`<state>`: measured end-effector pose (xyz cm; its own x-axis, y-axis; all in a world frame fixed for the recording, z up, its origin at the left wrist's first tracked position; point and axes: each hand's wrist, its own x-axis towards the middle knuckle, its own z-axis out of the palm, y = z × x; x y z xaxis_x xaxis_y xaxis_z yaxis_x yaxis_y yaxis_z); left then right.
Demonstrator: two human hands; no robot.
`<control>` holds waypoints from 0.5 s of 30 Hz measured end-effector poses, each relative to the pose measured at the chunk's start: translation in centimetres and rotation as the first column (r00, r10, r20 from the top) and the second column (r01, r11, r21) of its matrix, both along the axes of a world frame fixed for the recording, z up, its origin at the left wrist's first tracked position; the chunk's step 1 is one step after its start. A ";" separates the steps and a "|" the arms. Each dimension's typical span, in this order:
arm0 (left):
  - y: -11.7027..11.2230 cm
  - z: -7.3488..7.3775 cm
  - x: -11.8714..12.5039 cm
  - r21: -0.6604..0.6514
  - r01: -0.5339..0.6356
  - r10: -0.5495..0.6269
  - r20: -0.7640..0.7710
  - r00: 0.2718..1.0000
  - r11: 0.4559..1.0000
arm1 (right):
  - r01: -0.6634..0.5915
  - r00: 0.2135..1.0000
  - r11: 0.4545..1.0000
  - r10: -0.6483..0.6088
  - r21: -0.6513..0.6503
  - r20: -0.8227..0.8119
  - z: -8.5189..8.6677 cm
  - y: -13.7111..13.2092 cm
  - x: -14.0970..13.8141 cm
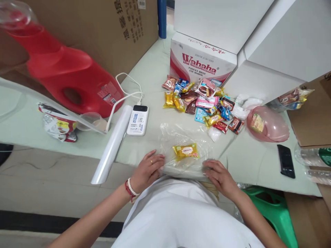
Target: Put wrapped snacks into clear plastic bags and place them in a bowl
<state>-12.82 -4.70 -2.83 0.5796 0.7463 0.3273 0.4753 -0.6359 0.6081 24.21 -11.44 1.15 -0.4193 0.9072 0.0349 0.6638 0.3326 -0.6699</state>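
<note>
A clear plastic bag point(169, 136) lies flattened at the table's near edge, with a yellow-wrapped snack packet point(186, 151) at its middle. I cannot tell whether the packet is inside the bag or on top. My left hand point(148, 171), with a ring and bracelets, has its bent fingers closed on the bag's left edge. On the opposite edge, my right hand point(221, 177) grips the film with curled fingers. Both thumbs are mostly hidden. Beyond the bag is a heap of wrapped snacks point(192, 100) in brown, blue, yellow, pink and red wrappers.
A Wahaba-like lettered white-and-red carton point(203, 62) stands behind the heap. To the left are a power bank point(138, 120) with a white cable, a white roll point(112, 144) and a large red jug point(74, 75). A pink bowl point(276, 124) and a phone point(286, 161) sit right.
</note>
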 end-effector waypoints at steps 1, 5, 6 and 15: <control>0.3 0.4 0.0 -0.039 -0.048 0.049 0.023 0.999 0.998 | -0.010 0.999 1.000 0.009 -0.028 -0.035 0.7 0.7 -0.2; 2.9 1.2 1.0 -0.090 -0.321 0.319 -0.040 0.947 0.943 | 0.056 0.998 0.987 -0.058 -0.150 -0.010 3.3 5.9 -0.2; 3.7 1.2 1.5 -0.069 -0.406 0.399 -0.091 0.912 0.911 | 0.089 0.995 0.982 -0.079 -0.168 0.067 3.7 7.5 -0.2; 5.4 0.7 5.4 -0.046 -0.689 0.657 -0.263 0.707 0.723 | 0.134 0.813 0.991 -0.109 -0.001 0.572 5.3 17.9 -6.5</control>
<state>-7.40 0.71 -2.14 -0.0523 0.9903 0.1286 0.8712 -0.0177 0.4905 17.72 6.44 6.48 -0.2396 0.9474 -0.2122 0.9636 0.2055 -0.1708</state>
